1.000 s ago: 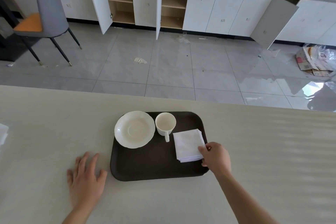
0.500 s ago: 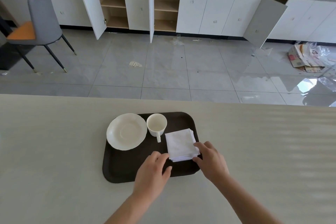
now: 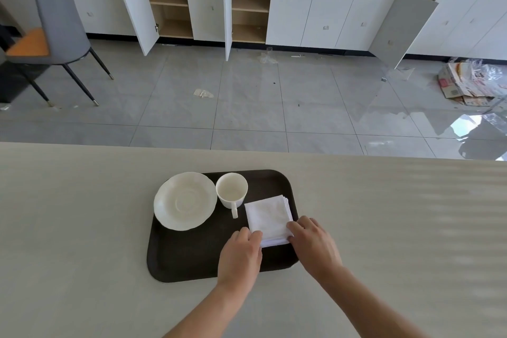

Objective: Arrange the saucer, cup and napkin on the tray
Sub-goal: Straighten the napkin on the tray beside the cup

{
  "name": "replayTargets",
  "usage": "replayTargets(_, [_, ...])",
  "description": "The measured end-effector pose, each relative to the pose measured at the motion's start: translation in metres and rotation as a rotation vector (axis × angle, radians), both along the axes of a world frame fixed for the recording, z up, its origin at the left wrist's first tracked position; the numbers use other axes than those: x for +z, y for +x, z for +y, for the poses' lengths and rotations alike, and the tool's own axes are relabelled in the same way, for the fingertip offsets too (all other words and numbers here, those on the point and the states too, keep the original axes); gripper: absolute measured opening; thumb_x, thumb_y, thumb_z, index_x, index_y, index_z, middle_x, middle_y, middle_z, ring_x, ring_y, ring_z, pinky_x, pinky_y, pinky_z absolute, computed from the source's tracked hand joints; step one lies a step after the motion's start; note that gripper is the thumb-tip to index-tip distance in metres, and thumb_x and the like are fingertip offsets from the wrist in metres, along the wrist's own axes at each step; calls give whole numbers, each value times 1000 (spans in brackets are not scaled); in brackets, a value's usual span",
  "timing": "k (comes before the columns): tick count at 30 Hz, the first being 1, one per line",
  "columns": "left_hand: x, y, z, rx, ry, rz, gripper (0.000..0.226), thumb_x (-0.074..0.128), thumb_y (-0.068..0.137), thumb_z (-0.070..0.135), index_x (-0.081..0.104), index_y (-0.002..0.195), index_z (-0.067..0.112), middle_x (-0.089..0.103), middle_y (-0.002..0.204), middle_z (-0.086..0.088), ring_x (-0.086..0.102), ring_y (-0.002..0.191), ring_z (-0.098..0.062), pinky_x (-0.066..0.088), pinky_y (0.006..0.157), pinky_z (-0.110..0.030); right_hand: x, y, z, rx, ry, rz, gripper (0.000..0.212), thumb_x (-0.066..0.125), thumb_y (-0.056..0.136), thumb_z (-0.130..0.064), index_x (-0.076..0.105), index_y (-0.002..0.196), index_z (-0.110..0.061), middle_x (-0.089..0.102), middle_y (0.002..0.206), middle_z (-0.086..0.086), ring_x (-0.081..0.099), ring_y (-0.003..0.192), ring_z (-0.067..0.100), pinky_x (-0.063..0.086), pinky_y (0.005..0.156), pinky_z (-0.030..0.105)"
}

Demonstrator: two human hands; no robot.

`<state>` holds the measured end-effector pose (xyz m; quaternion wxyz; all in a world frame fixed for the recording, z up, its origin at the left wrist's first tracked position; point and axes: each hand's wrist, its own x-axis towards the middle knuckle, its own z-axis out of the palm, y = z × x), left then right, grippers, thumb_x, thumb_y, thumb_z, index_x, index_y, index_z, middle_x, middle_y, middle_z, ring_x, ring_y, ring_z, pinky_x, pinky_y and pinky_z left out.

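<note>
A dark brown tray (image 3: 192, 258) lies on the pale table. On its far left part sits a white saucer (image 3: 185, 200), its rim reaching over the tray's edge. A white cup (image 3: 231, 192) stands upright beside it, handle pointing toward me. A folded white napkin stack (image 3: 267, 215) lies on the tray's right side. My left hand (image 3: 241, 254) touches the napkin's near left corner with its fingertips. My right hand (image 3: 312, 244) grips the napkin's near right corner. The napkin's near edge is partly hidden by both hands.
The pale table (image 3: 82, 228) stretches wide to both sides of the tray; its far edge runs across the view above the tray. Beyond are a tiled floor, a grey chair (image 3: 52, 33) at the left and white cabinets (image 3: 310, 11) with open doors.
My left hand has come off the table left of the tray and crossed over the tray to the napkin's near left corner. My right hand stays on the napkin's right corner.
</note>
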<state>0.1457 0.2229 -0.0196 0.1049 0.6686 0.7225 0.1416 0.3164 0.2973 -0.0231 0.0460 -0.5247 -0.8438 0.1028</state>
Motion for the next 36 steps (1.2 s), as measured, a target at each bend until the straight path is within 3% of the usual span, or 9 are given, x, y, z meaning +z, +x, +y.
replayTargets(8, [-5, 5, 6, 111, 29, -84, 16, 75, 75, 7, 68, 87, 15, 54, 70, 1, 50, 57, -13, 47, 45, -27, 4, -3, 4, -8, -1, 25, 18, 75, 75, -21, 59, 79, -15, 57, 79, -1, 56, 75, 24, 42, 42, 32])
replayTargets(11, [-6, 6, 6, 125, 46, -87, 17, 75, 75, 8, 68, 89, 15, 54, 70, 2, 48, 57, -12, 46, 45, -24, 2, -1, 6, 37, -14, 13, 21, 74, 77, -27, 61, 89, -17, 58, 88, -2, 55, 83, 22, 47, 48, 33])
replayTargets(15, [-9, 5, 8, 121, 41, -49, 19, 75, 72, 3, 65, 83, 16, 50, 68, 2, 46, 55, -14, 44, 43, -27, 3, -2, 10, 40, 2, 6, 17, 74, 81, -25, 62, 85, -15, 58, 86, 0, 57, 82, 24, 50, 47, 35])
replayTargets(24, [-5, 5, 19, 133, 49, -10, 24, 76, 69, 0, 67, 85, 15, 52, 67, 1, 45, 53, -13, 37, 44, -22, 2, -9, 21, 20, 59, 19, 23, 79, 74, -21, 57, 74, -16, 55, 76, -1, 54, 69, 24, 36, 37, 27])
replayTargets(30, [-2, 18, 24, 273, -4, -153, 20, 72, 78, 4, 67, 95, 14, 56, 75, -1, 52, 56, -14, 47, 47, -25, 0, -13, 30, -7, 60, 19, 16, 73, 78, -20, 57, 78, -17, 56, 80, -2, 54, 73, 23, 35, 40, 26])
replayTargets(36, [-2, 28, 31, 347, 15, -262, 31, 74, 76, 2, 68, 105, 12, 61, 85, -4, 61, 62, -17, 52, 51, -25, -1, -15, 34, -39, 55, 17, 15, 74, 77, -20, 59, 80, -17, 56, 80, -2, 55, 74, 25, 32, 43, 26])
